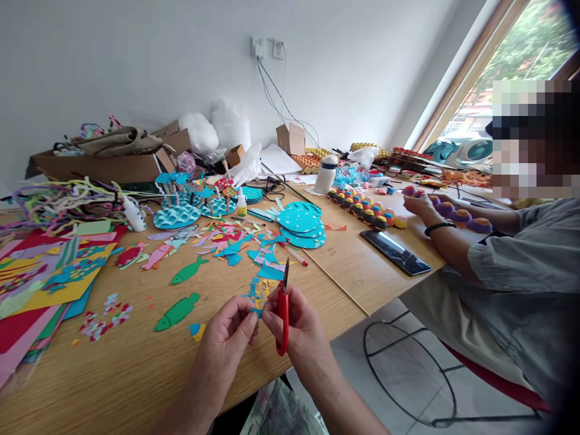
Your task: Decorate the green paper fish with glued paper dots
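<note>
Near the table's front edge, my left hand (231,332) pinches a small blue paper piece (257,312), its fingertips closed. My right hand (296,320) is beside it, fingers wrapped round red-handled scissors (283,323) whose blades point up and away; its fingertips also meet the blue piece. Two green paper fish (177,312) lie to the left of my hands. Blue and yellow scraps (263,291) are just beyond my fingertips. A tiny blue and yellow piece (197,330) lies by my left wrist.
Coloured paper sheets (27,320) cover the left side. Behind are glue bottles (135,214), turquoise discs (301,223) and a thin stick (338,283). A phone (396,252) lies right, near a seated person (507,254) holding a purple painted strip (457,215).
</note>
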A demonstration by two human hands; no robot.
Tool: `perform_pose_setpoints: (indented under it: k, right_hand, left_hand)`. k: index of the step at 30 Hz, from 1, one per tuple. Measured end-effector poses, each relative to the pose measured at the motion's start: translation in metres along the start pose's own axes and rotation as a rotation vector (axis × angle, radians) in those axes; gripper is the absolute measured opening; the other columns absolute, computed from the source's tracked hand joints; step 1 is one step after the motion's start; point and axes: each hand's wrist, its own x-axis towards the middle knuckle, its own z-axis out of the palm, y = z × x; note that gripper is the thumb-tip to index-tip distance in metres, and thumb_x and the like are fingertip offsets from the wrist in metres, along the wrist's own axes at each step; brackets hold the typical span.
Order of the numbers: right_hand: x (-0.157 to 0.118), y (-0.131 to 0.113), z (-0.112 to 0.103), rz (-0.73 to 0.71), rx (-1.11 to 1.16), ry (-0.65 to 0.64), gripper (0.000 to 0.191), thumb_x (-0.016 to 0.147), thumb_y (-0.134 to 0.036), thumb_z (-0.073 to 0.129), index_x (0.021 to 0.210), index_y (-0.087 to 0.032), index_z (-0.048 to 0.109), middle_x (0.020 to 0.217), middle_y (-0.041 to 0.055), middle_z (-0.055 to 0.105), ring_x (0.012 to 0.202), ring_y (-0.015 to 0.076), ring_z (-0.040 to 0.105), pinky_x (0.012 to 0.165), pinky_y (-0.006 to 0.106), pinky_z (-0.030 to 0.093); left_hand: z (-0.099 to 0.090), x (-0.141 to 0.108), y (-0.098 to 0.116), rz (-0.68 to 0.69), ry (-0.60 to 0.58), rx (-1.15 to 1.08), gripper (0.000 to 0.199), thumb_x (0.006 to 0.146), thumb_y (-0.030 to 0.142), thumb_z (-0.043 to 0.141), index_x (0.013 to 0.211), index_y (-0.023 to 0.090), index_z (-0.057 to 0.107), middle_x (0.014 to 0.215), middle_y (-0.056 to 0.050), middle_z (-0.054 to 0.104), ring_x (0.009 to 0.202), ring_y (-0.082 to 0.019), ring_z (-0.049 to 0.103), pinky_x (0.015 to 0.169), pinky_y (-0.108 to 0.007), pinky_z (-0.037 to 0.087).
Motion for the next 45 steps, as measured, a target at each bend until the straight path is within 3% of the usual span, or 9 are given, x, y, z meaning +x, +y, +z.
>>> perform_pose_setpoints:
  k: [5,8,13,19,39,45]
  right_hand:
    - [0.008,0.001,0.004,-0.027,-0.097,-0.032,0.026,0.062,-0.029,0.066,0.073,-0.018,0.046,0.067,-0.0032,0.049,0.061,0.0096,0.046,0.056,0.021,0.038]
    - [0.003,-0.003,0.003,-0.075,-0.256,-0.062,0.018,0.070,-0.030,0.059,0.074,-0.018,0.045,0.069,-0.0024,0.048,0.062,0.0100,0.045,0.058,0.021,0.038]
    - [-0.013,-0.001,0.001,-0.123,-0.587,-0.160,0.015,0.077,-0.032,0.050,0.073,-0.018,0.046,0.062,-0.0030,0.044,0.056,0.0101,0.039,0.053,0.021,0.033]
    - [-0.016,0.010,0.006,-0.183,-0.787,-0.139,0.023,0.076,-0.040,0.047,0.067,-0.018,0.044,0.058,-0.0015,0.044,0.052,0.0108,0.037,0.049,0.021,0.030]
    - [-0.012,0.007,0.016,-0.216,-0.875,-0.095,0.020,0.076,-0.034,0.045,0.064,-0.020,0.040,0.054,-0.0020,0.046,0.049,0.0103,0.037,0.046,0.020,0.027]
    - [-0.012,0.007,0.013,-0.192,-0.861,-0.095,0.021,0.075,-0.035,0.048,0.063,-0.019,0.042,0.053,-0.0024,0.047,0.047,0.0093,0.036,0.045,0.019,0.027]
  left_hand:
    - [-0.008,0.006,0.003,0.015,-0.010,-0.026,0.013,0.067,0.031,0.061,0.063,0.018,0.058,0.057,0.003,0.050,0.053,-0.011,0.043,0.049,-0.020,0.036]
    - [-0.011,0.005,0.005,-0.063,0.014,-0.212,0.013,0.066,0.030,0.065,0.062,0.018,0.059,0.054,0.004,0.050,0.052,-0.010,0.043,0.049,-0.019,0.036]
    - [-0.005,0.002,0.007,-0.176,0.165,-0.617,0.017,0.062,0.027,0.070,0.071,0.018,0.059,0.060,0.004,0.056,0.056,-0.008,0.049,0.056,-0.018,0.042]
    - [0.006,0.001,0.015,-0.165,0.294,-0.783,0.022,0.061,0.026,0.073,0.074,0.019,0.057,0.066,0.004,0.058,0.062,-0.009,0.053,0.058,-0.018,0.046]
    - [0.014,-0.005,0.010,-0.159,0.294,-0.844,0.018,0.065,0.028,0.070,0.075,0.019,0.057,0.068,0.004,0.062,0.058,-0.010,0.058,0.054,-0.017,0.046]
    - [0.014,-0.006,0.009,-0.173,0.304,-0.826,0.021,0.063,0.029,0.072,0.076,0.019,0.058,0.070,0.003,0.064,0.064,-0.010,0.059,0.060,-0.017,0.047]
